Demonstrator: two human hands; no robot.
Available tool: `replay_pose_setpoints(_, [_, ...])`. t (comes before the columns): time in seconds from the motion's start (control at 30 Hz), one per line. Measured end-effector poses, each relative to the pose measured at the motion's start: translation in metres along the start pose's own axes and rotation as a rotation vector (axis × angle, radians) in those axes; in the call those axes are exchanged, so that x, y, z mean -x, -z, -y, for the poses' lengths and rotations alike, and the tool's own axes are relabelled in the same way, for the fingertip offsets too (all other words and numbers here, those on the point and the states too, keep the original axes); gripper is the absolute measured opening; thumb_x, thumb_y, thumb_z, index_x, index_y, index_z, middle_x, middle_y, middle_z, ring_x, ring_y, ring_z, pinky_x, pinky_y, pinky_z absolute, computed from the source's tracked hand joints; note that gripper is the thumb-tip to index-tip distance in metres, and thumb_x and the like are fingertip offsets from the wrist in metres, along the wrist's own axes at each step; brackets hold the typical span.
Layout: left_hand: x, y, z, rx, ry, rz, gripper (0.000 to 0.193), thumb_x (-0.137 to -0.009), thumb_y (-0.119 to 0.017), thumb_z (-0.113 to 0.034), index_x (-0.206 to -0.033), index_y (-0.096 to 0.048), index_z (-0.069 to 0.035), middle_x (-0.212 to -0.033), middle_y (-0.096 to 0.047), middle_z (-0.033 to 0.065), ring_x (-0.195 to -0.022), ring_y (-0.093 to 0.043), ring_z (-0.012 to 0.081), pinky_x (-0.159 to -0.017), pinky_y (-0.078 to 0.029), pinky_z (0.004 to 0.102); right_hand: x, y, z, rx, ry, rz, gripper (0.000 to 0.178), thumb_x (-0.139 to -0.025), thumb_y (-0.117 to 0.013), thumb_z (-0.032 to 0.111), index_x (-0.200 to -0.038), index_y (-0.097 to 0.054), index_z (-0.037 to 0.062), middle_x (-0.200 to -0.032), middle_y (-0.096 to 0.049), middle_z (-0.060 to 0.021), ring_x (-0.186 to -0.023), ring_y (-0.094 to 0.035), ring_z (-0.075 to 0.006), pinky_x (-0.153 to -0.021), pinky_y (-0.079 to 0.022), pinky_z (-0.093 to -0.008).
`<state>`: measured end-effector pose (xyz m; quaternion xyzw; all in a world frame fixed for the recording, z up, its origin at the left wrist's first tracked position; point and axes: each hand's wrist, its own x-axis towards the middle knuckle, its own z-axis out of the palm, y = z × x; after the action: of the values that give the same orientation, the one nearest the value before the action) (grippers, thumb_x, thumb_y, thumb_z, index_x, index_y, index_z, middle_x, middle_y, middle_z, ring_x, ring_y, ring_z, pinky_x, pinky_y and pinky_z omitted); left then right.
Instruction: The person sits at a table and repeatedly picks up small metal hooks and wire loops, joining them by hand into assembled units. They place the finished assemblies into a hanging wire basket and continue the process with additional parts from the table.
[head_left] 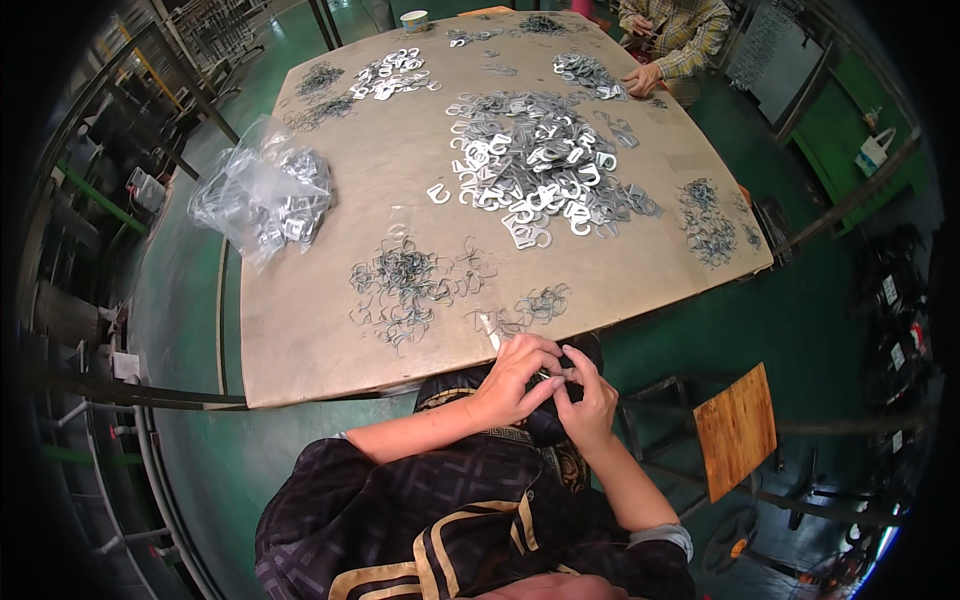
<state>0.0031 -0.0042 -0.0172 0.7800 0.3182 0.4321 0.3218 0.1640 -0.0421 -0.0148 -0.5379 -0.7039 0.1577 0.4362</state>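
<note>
My left hand (pixel 517 378) and my right hand (pixel 588 402) meet just off the near edge of the table, over my lap. Their fingertips pinch together around something small with a pale glint, too hidden to name. Right beyond them on the table lies a small cluster of thin bent wire pieces (pixel 543 303). A larger heap of the same curved wires (pixel 402 275) spreads to the left. Farther off, a big pile of flat, silvery, loop-shaped metal pieces (pixel 540 160) covers the middle of the table.
Brown sheeting covers the table (pixel 300 340). A clear plastic bag (pixel 265 190) of metal parts sits at its left edge. More wires (pixel 707 225) lie at the right. Across the table, a co-worker's hand (pixel 642 80) touches metal pieces. A wooden-topped stool (pixel 736 432) stands to my right.
</note>
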Motion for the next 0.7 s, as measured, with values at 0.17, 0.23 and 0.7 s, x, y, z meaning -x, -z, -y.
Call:
replay_pose_setpoints(0.17, [0.003, 0.007, -0.003, -0.131, -0.038, 0.098, 0.019, -0.079, -0.074, -0.013, -0.094, -0.064, -0.007, -0.106, -0.059, 0.0071, -0.101, -0.054, 0.0281, -0.091, -0.039, 0.0391, 0.002, 0.001, 0.001, 0.052, 0.058, 0.061, 0.054, -0.070, -0.070, -0.003, -0.122, -0.059, 0.0040, -0.083, -0.071, -0.0139, -0.076, -0.071, -0.0273, -0.070, -0.055, -0.0342])
replay_pose_setpoints(0.23, [0.004, 0.008, -0.006, -0.156, -0.065, 0.103, 0.018, -0.078, -0.075, -0.011, -0.094, -0.066, -0.007, -0.102, -0.060, 0.0062, -0.097, -0.055, 0.0273, -0.088, -0.041, 0.0384, 0.004, 0.004, 0.002, 0.063, 0.040, 0.102, 0.053, -0.071, -0.070, -0.003, -0.122, -0.060, 0.0040, -0.083, -0.071, -0.0140, -0.076, -0.071, -0.0271, -0.070, -0.055, -0.0343])
replay_pose_setpoints(0.7, [0.020, -0.003, 0.003, 0.197, 0.136, 0.037, 0.009, -0.082, -0.073, -0.007, -0.085, -0.064, -0.003, -0.089, -0.071, 0.0084, -0.085, -0.067, 0.0246, -0.080, -0.049, 0.0359, -0.021, 0.068, 0.009, -0.291, 0.134, 0.282, 0.025, -0.071, -0.075, 0.002, -0.096, -0.070, 0.0035, -0.071, -0.064, -0.0072, -0.056, -0.059, -0.0195, -0.052, -0.047, -0.0297])
